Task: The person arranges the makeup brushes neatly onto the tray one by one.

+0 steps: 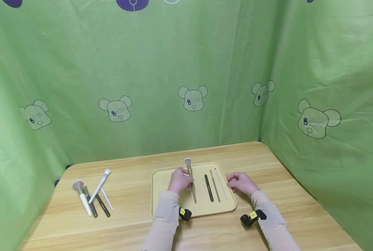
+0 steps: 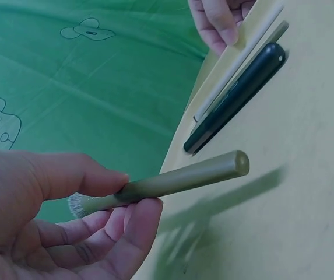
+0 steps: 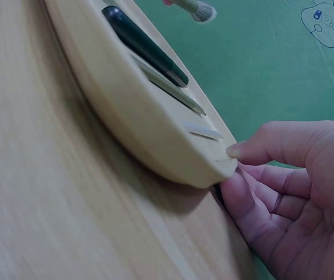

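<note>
resting on the wood-grain tabletop (image 1: pixel 126 230), the shallow cream-yellow tray (image 1: pixel 211 207) looks light and stiff, likely to slide if nudged; its rim is the natural hold, and the right hand (image 1: pixel 242 183) pinches it at the right edge. above the tray, the left hand (image 1: pixel 180 179) is clamped, thumb against fingers, on the slim dull-gold brush with pale bristles (image 2: pixel 178 182). it should weigh little and feel rigid, though its smooth round handle may roll; mid-handle suits best, sparing the soft tip. the thin white stick (image 2: pixel 239 63) probably snaps most easily.
</note>
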`<state>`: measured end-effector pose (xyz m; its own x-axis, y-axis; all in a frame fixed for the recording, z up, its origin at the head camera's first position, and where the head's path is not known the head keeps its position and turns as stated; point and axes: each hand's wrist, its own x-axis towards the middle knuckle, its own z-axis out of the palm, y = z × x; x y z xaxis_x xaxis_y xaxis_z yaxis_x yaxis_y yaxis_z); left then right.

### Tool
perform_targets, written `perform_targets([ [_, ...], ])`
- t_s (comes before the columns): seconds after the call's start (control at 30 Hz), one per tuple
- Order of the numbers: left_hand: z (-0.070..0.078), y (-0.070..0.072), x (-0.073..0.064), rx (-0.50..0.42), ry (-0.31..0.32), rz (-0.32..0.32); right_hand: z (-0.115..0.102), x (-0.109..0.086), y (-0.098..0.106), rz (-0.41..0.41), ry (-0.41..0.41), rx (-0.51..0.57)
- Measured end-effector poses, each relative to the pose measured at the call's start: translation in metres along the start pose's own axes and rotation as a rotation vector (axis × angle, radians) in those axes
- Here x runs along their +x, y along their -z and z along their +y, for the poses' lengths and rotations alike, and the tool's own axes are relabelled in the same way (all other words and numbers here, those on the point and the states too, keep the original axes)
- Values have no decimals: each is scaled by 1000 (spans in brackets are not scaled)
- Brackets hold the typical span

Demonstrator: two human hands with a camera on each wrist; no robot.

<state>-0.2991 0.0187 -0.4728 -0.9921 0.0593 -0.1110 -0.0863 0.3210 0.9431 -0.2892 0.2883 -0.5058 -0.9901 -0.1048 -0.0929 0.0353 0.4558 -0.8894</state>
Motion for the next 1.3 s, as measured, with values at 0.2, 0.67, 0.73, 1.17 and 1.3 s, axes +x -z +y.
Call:
perform_targets([
  [0.2, 1, -7, -3, 1, 10, -3, 1, 0, 2, -4, 11, 6],
  [0.67, -1, -25, -6, 39, 6, -7, 2, 0, 1, 5, 8, -9],
  [0.73, -1, -26, -6, 45, 9, -6, 2, 0, 0, 8, 6, -11],
  [1.17, 2, -35, -14, 97, 12, 5, 1, 1, -1, 6, 6, 3],
  [1.3, 1, -39, -15, 115, 14, 21, 1, 0, -1, 5, 5, 3],
])
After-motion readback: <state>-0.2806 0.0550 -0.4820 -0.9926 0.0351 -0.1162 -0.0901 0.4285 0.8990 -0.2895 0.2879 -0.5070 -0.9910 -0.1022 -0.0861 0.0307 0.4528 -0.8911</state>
